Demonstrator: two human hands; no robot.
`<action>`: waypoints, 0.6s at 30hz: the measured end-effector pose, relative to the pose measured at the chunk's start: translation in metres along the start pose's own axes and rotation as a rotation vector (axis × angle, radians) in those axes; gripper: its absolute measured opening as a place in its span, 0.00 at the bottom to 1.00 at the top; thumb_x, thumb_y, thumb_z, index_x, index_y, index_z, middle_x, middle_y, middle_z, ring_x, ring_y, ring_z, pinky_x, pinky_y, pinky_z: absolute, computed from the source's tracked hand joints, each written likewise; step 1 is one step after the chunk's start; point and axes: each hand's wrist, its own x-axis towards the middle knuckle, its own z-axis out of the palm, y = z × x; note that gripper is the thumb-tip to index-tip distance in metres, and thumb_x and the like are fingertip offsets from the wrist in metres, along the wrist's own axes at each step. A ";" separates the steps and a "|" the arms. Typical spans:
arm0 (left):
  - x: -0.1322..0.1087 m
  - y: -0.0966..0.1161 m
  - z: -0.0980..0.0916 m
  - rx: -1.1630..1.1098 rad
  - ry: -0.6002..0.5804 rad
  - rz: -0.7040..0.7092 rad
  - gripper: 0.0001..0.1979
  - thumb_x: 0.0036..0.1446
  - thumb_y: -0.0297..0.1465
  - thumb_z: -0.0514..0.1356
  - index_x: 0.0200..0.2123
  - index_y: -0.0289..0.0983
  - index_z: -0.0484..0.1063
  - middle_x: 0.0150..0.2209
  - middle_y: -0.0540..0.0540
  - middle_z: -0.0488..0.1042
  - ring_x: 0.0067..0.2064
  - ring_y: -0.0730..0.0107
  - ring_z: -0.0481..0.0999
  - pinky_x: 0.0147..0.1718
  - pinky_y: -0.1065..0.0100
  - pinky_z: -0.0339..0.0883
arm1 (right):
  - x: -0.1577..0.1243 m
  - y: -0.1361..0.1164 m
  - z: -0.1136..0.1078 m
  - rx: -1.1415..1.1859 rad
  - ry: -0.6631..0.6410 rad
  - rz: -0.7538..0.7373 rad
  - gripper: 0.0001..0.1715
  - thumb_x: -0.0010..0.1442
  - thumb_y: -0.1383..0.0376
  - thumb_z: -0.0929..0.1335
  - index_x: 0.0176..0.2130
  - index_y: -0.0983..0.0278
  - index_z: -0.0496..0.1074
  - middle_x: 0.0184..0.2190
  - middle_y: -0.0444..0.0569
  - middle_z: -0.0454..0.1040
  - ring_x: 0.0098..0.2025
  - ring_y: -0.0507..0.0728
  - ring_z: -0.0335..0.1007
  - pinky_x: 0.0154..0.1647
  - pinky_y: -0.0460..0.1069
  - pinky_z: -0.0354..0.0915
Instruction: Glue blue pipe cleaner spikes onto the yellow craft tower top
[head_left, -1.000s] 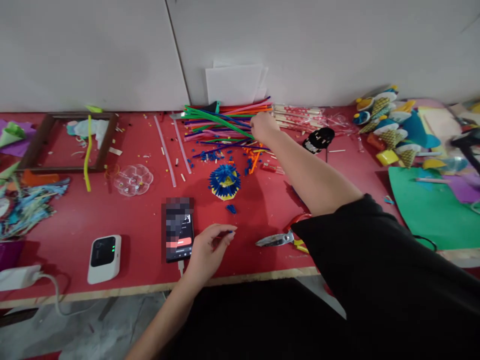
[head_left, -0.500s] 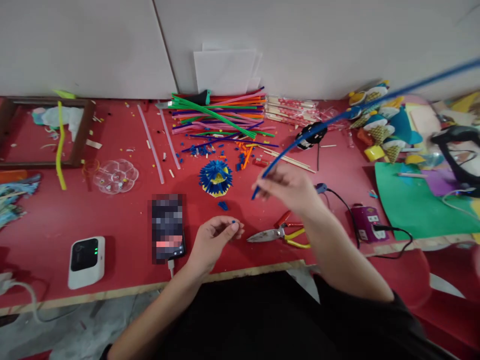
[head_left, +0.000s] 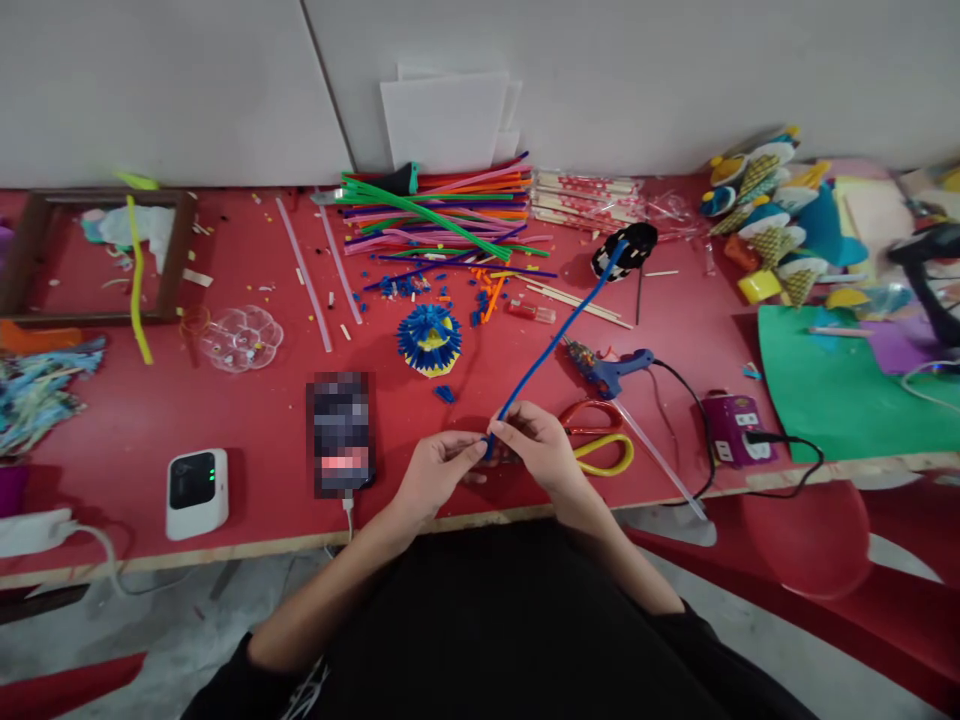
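The left hand [head_left: 442, 472] is near the front edge, its fingertips right by the low end of a long blue stick [head_left: 553, 346]. I cannot tell if its grip is open or closed. The right hand [head_left: 546, 455] is now much closer to the left one than a moment ago, and its grip is closed on the stick. So both hands now meet at one end, while the rest leans up to the right (it looks bendy).

On the red worktop [head_left: 270, 420], going right, I see a wooden frame [head_left: 178, 258], a white box [head_left: 196, 508] with green lights, a phone [head_left: 341, 435], a spiky blue-and-yellow thing [head_left: 429, 335], a heap of bright sticks [head_left: 435, 215] behind it, a glue gun [head_left: 611, 372], a purple power box [head_left: 739, 425] and a green sheet [head_left: 832, 390].

A pale wall [head_left: 187, 90] stands behind. Down at the right is a red seat [head_left: 810, 540].
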 end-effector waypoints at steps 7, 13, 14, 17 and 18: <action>-0.003 -0.005 0.000 -0.033 -0.020 -0.029 0.29 0.44 0.49 0.77 0.44 0.34 0.85 0.40 0.39 0.88 0.41 0.58 0.87 0.37 0.63 0.82 | -0.001 -0.002 0.001 -0.011 0.000 0.003 0.26 0.49 0.43 0.78 0.31 0.59 0.73 0.23 0.40 0.73 0.22 0.52 0.69 0.24 0.49 0.71; -0.004 -0.004 -0.001 -0.017 -0.030 -0.036 0.25 0.46 0.48 0.77 0.40 0.34 0.85 0.40 0.39 0.88 0.42 0.58 0.87 0.37 0.65 0.81 | -0.007 0.000 0.004 -0.037 0.030 -0.033 0.23 0.51 0.45 0.78 0.29 0.59 0.73 0.23 0.41 0.74 0.23 0.52 0.69 0.25 0.48 0.69; -0.004 -0.004 -0.001 -0.015 -0.032 -0.038 0.25 0.46 0.48 0.76 0.40 0.35 0.85 0.40 0.39 0.88 0.43 0.58 0.87 0.36 0.66 0.81 | -0.008 0.000 0.004 -0.036 0.028 -0.031 0.24 0.51 0.44 0.78 0.30 0.59 0.73 0.23 0.41 0.74 0.23 0.52 0.70 0.24 0.48 0.69; -0.004 -0.003 -0.001 -0.011 -0.039 -0.043 0.24 0.47 0.48 0.76 0.40 0.35 0.86 0.40 0.39 0.88 0.44 0.57 0.88 0.36 0.66 0.81 | -0.009 0.000 0.004 -0.035 0.020 -0.022 0.26 0.50 0.42 0.78 0.31 0.58 0.73 0.22 0.41 0.74 0.21 0.53 0.71 0.23 0.49 0.70; -0.004 -0.003 -0.001 -0.008 -0.041 -0.044 0.24 0.47 0.48 0.76 0.40 0.35 0.86 0.40 0.39 0.88 0.44 0.57 0.88 0.36 0.66 0.81 | -0.009 0.000 0.004 -0.037 0.019 -0.022 0.26 0.49 0.41 0.78 0.31 0.58 0.73 0.22 0.40 0.74 0.21 0.53 0.71 0.23 0.49 0.70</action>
